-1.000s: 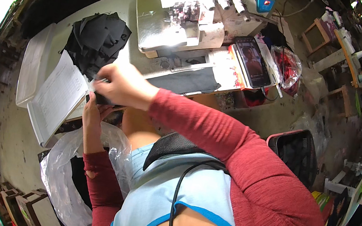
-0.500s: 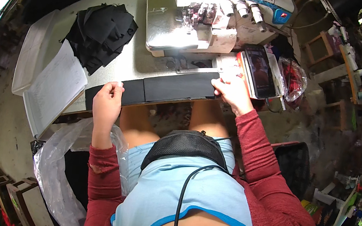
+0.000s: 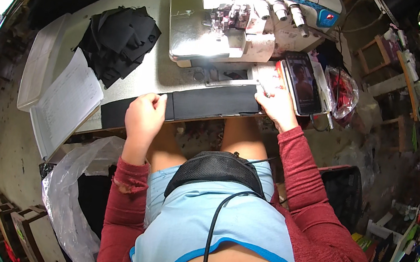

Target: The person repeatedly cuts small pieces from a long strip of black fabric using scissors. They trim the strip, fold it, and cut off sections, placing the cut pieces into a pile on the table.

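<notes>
While my forearms reach forward over my lap, both hands are at the near edge of the table [image 3: 141, 78], where two dark cloth strips [image 3: 215, 102] lie flat, end to end, along the rim. My left hand [image 3: 146, 113] is curled closed over the left strip, just left of the join, with the thumb against the forefinger; I cannot tell whether any cloth is pinched in it. My right hand [image 3: 276, 107] is at the far right end of the right strip, fingers bent and fingertips at the cloth; whether they grip it, I cannot tell.

Beyond the strips, toward the left, a heap of dark cloth pieces [image 3: 117, 40] sits on the table, and near it an open notebook [image 3: 68, 99] hangs partly over the left edge. A white plastic tray [image 3: 41, 61] stands farther left. On the far side is a white sewing machine [image 3: 260, 44], its lamp lit. To the right of it, near my right hand, a phone [image 3: 302, 84] lies with its screen lit. A clear plastic bag [image 3: 60, 192] hangs low on the near left.
</notes>
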Available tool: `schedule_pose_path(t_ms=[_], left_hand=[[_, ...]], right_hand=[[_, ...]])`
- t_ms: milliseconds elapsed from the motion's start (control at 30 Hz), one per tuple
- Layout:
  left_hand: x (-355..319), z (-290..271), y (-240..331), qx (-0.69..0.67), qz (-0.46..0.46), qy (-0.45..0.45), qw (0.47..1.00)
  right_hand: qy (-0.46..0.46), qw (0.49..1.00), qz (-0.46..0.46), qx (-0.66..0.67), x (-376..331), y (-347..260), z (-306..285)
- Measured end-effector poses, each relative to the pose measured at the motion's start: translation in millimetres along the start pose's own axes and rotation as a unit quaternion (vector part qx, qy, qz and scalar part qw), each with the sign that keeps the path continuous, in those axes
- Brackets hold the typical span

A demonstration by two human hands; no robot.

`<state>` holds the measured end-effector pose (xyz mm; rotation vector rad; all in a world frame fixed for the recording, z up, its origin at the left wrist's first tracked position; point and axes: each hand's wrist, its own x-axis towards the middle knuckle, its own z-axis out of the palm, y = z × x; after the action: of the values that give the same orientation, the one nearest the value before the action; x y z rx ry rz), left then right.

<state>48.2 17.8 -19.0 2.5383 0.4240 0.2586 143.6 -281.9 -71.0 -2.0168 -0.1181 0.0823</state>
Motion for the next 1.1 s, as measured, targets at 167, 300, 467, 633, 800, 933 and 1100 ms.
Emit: schedule_pose_path(t_ms=[167,300,467,633,800,933,1100], left_hand=[[0,22,6,0.053,0.006,-0.002,0.999],[-3,37,11,0.055,0.041,0.010,0.998],[-9,50,22,0.027,0.093,0.102,0.990],[-19,11,36,-0.221,0.120,-0.093,0.963],[-40,-8,36,-0.227,0.320,-0.147,0.908],[-50,-6,36,-0.217,0.344,-0.134,0.904],[-49,-29,47,-0.282,0.277,-0.143,0.907]], right_hand=[[-0.005,0.997,0.007,-0.074,-1,-6,-2],[0.032,0.990,-0.022,-0.135,2,5,-1],[0.047,0.979,-0.024,-0.198,-5,-7,2],[0.064,0.987,-0.041,-0.141,-12,-22,6],[0.022,0.989,-0.091,-0.115,-6,-2,5],[-0.008,0.981,-0.115,-0.153,-9,-17,4],[-0.006,0.967,-0.236,-0.096,-4,-25,-4]])
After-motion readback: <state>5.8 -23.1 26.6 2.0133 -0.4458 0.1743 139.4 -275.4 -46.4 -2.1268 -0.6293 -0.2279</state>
